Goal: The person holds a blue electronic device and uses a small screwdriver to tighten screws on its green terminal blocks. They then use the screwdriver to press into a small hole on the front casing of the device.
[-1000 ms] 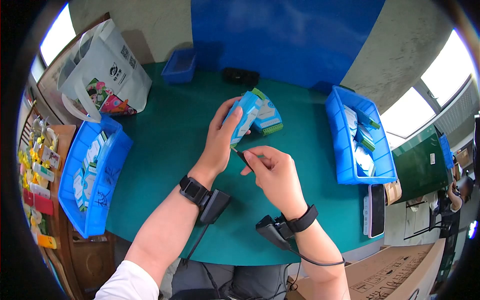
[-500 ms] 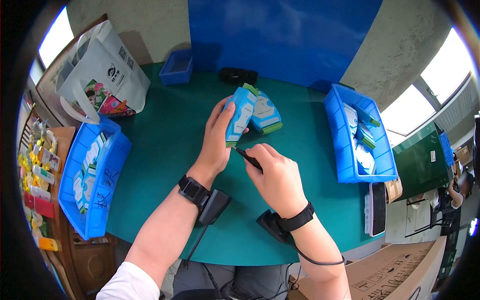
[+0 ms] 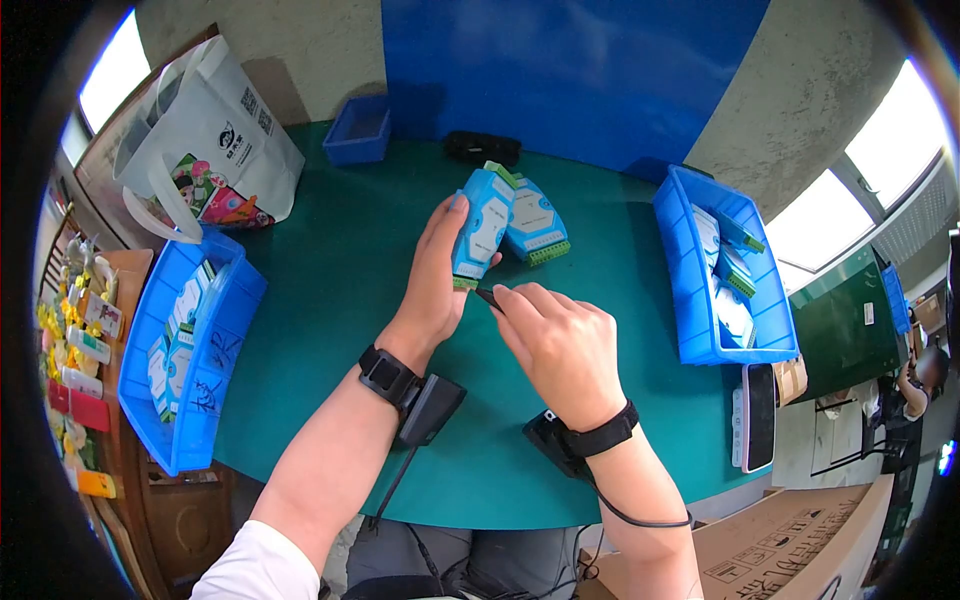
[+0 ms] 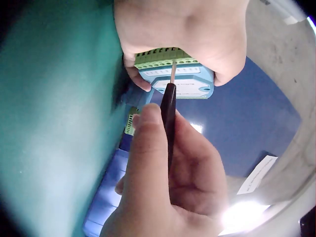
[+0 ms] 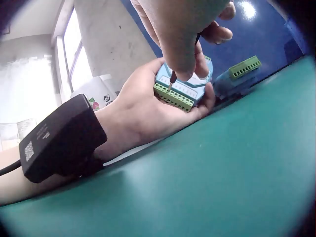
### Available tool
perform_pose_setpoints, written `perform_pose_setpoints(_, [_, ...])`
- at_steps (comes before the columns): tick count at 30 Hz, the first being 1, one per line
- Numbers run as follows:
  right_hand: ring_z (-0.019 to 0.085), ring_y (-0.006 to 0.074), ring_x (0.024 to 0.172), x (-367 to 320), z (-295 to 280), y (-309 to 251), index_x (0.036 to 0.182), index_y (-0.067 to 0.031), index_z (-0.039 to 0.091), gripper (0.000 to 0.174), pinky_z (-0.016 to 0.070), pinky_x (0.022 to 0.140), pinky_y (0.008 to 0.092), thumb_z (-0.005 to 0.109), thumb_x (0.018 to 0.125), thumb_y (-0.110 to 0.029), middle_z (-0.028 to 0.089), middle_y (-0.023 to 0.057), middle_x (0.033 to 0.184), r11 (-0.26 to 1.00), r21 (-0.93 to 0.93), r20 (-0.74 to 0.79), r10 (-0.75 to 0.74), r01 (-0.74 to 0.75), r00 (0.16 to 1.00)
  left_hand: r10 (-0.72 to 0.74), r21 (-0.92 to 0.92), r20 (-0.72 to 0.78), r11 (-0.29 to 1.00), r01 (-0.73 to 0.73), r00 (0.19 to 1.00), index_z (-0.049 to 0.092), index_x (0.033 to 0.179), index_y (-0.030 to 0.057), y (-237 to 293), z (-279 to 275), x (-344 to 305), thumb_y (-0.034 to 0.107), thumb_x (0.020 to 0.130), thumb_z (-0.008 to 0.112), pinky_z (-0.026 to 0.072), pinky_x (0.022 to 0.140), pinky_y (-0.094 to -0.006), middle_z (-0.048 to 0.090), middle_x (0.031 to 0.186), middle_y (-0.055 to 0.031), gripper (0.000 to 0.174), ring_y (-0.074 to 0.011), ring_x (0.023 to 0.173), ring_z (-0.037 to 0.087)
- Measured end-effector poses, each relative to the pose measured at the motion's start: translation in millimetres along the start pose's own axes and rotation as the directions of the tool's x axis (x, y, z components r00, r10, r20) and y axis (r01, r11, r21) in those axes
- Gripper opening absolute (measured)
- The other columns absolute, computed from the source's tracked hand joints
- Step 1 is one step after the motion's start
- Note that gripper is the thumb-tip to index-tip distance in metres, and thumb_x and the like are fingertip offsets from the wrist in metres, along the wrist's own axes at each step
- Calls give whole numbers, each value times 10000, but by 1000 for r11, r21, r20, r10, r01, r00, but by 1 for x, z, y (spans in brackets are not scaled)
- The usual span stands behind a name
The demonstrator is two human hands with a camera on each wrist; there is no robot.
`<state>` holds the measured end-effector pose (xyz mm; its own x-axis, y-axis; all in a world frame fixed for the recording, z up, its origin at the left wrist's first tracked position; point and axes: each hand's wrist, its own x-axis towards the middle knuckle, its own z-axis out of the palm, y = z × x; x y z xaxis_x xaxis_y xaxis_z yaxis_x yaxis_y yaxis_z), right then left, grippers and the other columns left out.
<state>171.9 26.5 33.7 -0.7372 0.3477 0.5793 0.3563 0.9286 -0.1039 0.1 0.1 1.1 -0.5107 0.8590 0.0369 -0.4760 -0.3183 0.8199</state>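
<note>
My left hand (image 3: 431,283) grips a blue module (image 3: 486,222) with a white label, tilted over the table. Green screw terminal blocks (image 4: 165,59) run along its ends. In my right hand (image 3: 565,345) is a small screwdriver (image 4: 169,111) with a dark handle, held between thumb and fingers. Its metal tip meets a screw hole of the terminal block in the left wrist view. In the right wrist view the tip is likewise at the green terminal row (image 5: 173,97). A second blue module (image 3: 537,217) lies on the table just beyond the left hand.
Blue bins with more modules stand at the left (image 3: 225,340) and right (image 3: 690,300) of the green table (image 3: 330,400). At the back are a small blue tray (image 3: 357,132) and a black object (image 3: 482,148). A white bag (image 3: 235,140) stands back left, a phone (image 3: 758,418) right.
The right hand has turned palm down and shifted slightly right, with the screwdriver still at the terminal block. The left hand has rotated the module so its labelled face shows more.
</note>
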Motion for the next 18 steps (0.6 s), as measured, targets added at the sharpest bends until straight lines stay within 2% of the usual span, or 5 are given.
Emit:
perform_pose_setpoints(2, [670,153,743,0,0,-1,1020,-98,672,176,531,597,301,685,852,-150,618,10,860,1000,-15,-27,-15,14,1000,5,-8,-5,1000,-5,1000,505,1380,51,-1,-1,1,458,1043,575,542,868,-359,626,1182,-71,532,-156,1042,626])
perform_pose_setpoints(8, [677,168,745,-1,4,-5,974,-91,665,150,526,532,318,711,927,-226,607,20,845,999,28,-23,22,-21,999,37,37,-2,999,-37,999,497,1391,43,0,2,-1,453,1039,583,547,859,-350,627,1188,-74,547,-155,1042,630])
perform_pose_setpoints(11, [682,194,709,-2,4,-7,947,-89,659,142,528,522,341,701,936,-224,606,41,800,998,41,18,51,-52,999,40,54,0,998,-40,999,497,1396,40,2,3,-2,448,1035,590,548,860,-346,628,1201,-78,553,-153,1048,633])
perform_pose_setpoints(14, [672,253,643,-3,2,-10,991,-60,701,128,514,533,354,730,927,-167,669,66,786,984,125,46,121,-126,992,38,58,4,998,-38,999,506,1394,38,4,6,-4,439,1032,596,547,861,-344,639,1197,-79,548,-150,1044,638])
perform_pose_setpoints(18, [666,291,582,0,-1,-15,1066,-45,681,162,514,520,372,707,949,-154,679,97,713,964,207,47,163,-169,985,35,94,51,995,-39,998,508,1391,56,2,4,-4,441,1033,586,546,871,-350,647,1199,-75,532,-157,1057,641])
